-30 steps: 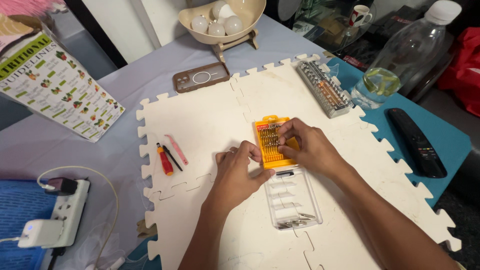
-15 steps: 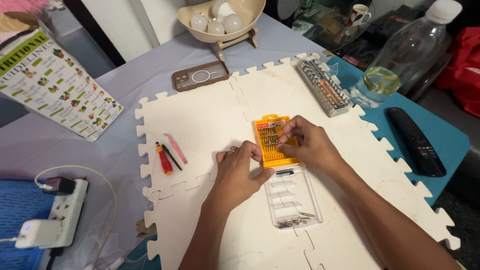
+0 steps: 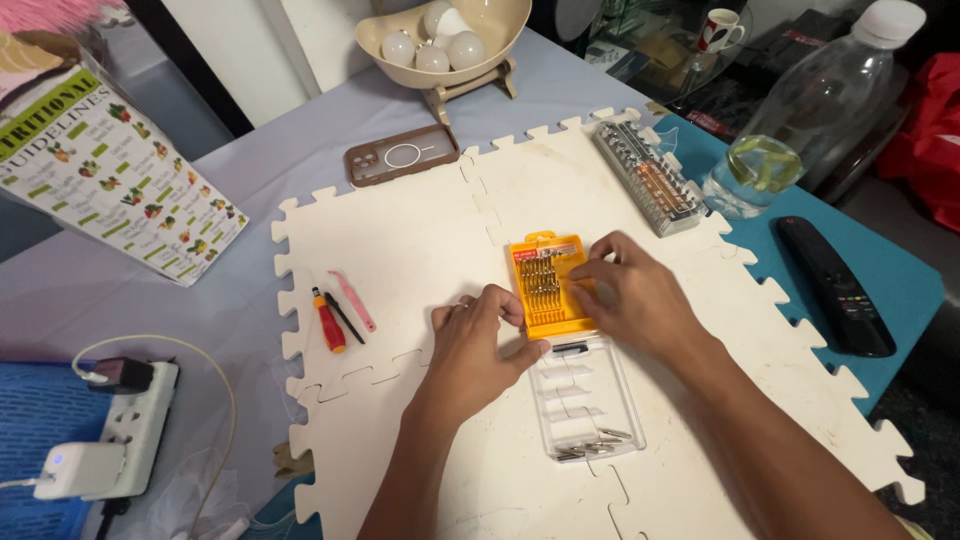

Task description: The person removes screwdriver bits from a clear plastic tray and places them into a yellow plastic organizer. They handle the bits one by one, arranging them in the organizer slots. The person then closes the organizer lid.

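Against the frame half a second back I log one change: the right hand (image 3: 635,300) has slid toward 3 o'clock off the bit rows, so more of the yellow tray (image 3: 546,284) shows. Earlier its fingertips sat pinched over the rows; now they lie curled along the tray's right edge, loosely closed, touching the edge. I cannot tell whether they pinch a bit. The left hand (image 3: 475,345) has not moved: it rests on the mat (image 3: 400,240) at the tray's 8 o'clock corner, fingers bent, thumb and forefinger pressed against the tray's lower left side, steadying rather than gripping.

The tray lies flat near mat centre, long axis toward 12 o'clock. It is bright orange-yellow, rectangular, with a small hang tab at its 12 o'clock end and two columns of thin metal bits in slots. At its 6 o'clock end, touching it, lies the clear lid (image 3: 585,400), open and flat, with a few loose bits (image 3: 592,445) gathered at its far end.

Around it: a red driver (image 3: 328,320) and pink tweezers (image 3: 353,298) at 9 o'clock, well apart; a grey bit rack (image 3: 648,177) at 1 o'clock; a phone case (image 3: 401,153) at 11 o'clock; a bottle (image 3: 800,110) and remote (image 3: 833,285) off the mat toward 3 o'clock.
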